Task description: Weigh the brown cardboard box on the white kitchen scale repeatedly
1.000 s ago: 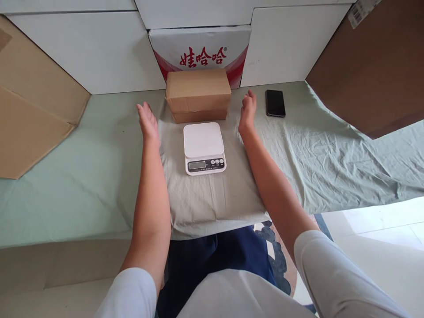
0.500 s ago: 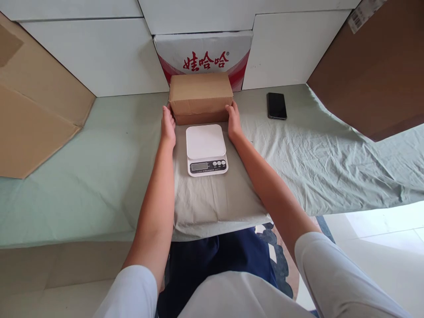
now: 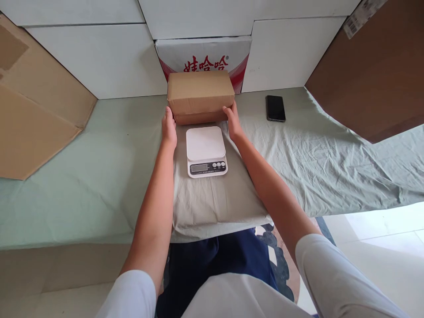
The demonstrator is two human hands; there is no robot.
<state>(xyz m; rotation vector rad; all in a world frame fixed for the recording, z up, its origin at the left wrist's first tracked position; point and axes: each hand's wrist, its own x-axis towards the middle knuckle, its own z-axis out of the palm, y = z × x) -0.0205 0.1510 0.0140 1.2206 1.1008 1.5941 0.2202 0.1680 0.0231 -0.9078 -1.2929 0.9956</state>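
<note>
Here the left hand and the right hand are pressed flat against the two short ends of the brown cardboard box, clamping it between the palms, fingers wrapped round its lower corners. The box sits at the far end of the grey cushion on the counter, just beyond the white kitchen scale and close to touching its far edge.

The hold looks like pure side pressure with nothing under the box, so my judgement is that it could slip down between the palms if the squeeze loosens, or tip forward and knock the scale. The cushion is soft and creased, which may let the scale rock or sit unevenly.

Directly behind the box a white carton with red lettering leans against the stacked white panels, leaving little room on the far side. A black phone lies to the right, well apart from the box. Large flat cardboard sheets stand at the far left and far right.
</note>
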